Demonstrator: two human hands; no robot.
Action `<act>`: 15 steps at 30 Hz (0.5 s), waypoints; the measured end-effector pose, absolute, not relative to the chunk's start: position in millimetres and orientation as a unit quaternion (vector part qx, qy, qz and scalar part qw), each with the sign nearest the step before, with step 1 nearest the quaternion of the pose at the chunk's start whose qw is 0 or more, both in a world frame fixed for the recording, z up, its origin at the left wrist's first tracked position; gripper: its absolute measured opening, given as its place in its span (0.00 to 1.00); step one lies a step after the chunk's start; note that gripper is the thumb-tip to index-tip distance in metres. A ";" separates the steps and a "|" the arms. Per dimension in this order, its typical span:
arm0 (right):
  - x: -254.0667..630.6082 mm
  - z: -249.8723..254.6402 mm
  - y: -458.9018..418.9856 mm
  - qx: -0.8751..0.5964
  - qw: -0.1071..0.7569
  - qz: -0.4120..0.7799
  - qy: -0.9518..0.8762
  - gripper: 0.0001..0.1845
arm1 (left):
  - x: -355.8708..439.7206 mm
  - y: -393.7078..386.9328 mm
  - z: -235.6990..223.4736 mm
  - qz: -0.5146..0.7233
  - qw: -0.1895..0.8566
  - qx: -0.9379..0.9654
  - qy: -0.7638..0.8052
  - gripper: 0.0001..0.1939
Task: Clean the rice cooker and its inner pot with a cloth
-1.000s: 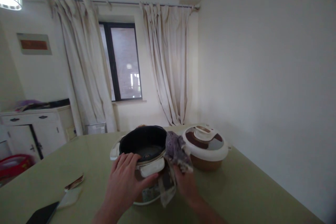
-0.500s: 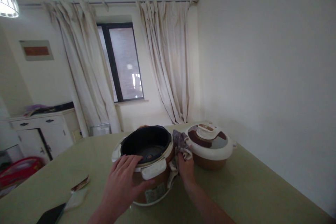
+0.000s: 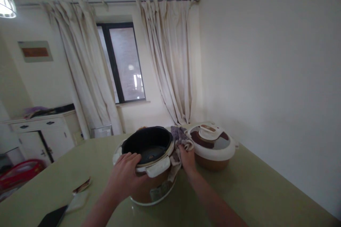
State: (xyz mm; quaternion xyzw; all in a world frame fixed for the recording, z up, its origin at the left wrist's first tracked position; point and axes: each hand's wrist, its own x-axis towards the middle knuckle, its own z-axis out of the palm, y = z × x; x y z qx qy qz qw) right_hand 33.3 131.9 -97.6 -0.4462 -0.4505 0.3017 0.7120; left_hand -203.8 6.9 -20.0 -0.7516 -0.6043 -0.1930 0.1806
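Observation:
A brown electric cooker (image 3: 142, 191) with white handles and a black interior stands without a lid on the green table. My left hand (image 3: 126, 175) grips its near left rim, fingers over the edge and thumb lower down on the outside. Bunched in my right hand (image 3: 188, 158) is a purple-grey and cream cloth (image 3: 179, 134), pressed against the cooker's right side, its loose end hanging along the body. Just to the right sits a second brown pot with a white lid (image 3: 211, 141), which has a see-through window and a handle on top.
On the left of the green table (image 3: 106, 159) lie a dark flat object (image 3: 53, 216) and a small opened packet (image 3: 82, 186). A white wall borders the right side. Farther left are a white cabinet (image 3: 55, 127) and a red basket (image 3: 21, 173).
My right hand has moved the cloth up and toward the far side along the cooker's right side. The cooker has turned slightly, its front handle shifting right. My left hand stays on the rim.

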 end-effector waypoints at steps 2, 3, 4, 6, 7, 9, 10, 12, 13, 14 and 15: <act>31.4 -106.3 134.2 -0.456 0.708 0.300 -0.447 0.22 | -183.9 6.0 -21.7 -0.200 0.185 -0.733 -0.623 0.14; 28.1 -119.5 128.7 -0.454 0.710 0.295 -0.451 0.25 | -173.6 6.0 -22.8 -0.207 0.189 -0.722 -0.633 0.16; 23.6 -136.8 119.8 -0.447 0.714 0.287 -0.455 0.27 | -163.6 6.2 -23.7 -0.216 0.195 -0.709 -0.642 0.18; 13.2 -176.0 96.3 -0.435 0.717 0.282 -0.466 0.31 | -146.5 6.5 -24.4 -0.225 0.203 -0.688 -0.660 0.20; 8.4 -193.2 84.5 -0.445 0.716 0.283 -0.458 0.31 | -140.7 6.4 -23.9 -0.224 0.204 -0.681 -0.666 0.21; 2.4 -212.4 67.6 -0.468 0.719 0.295 -0.421 0.33 | -137.0 5.5 -20.3 -0.212 0.197 -0.681 -0.673 0.25; 2.0 -212.2 64.3 -0.470 0.721 0.302 -0.409 0.33 | -140.0 5.0 -17.1 -0.202 0.187 -0.691 -0.669 0.28; 7.1 -192.9 70.2 -0.451 0.722 0.317 -0.418 0.33 | -155.7 4.3 -8.2 -0.181 0.156 -0.726 -0.645 0.36; 12.1 -176.7 78.7 -0.430 0.720 0.324 -0.437 0.32 | -167.4 4.5 -3.0 -0.168 0.140 -0.747 -0.628 0.40; 18.1 -158.7 89.9 -0.417 0.719 0.323 -0.452 0.31 | -180.7 5.0 2.3 -0.155 0.126 -0.766 -0.611 0.42; 24.2 -140.9 102.7 -0.414 0.721 0.321 -0.453 0.31 | -194.4 5.8 7.2 -0.141 0.116 -0.780 -0.598 0.41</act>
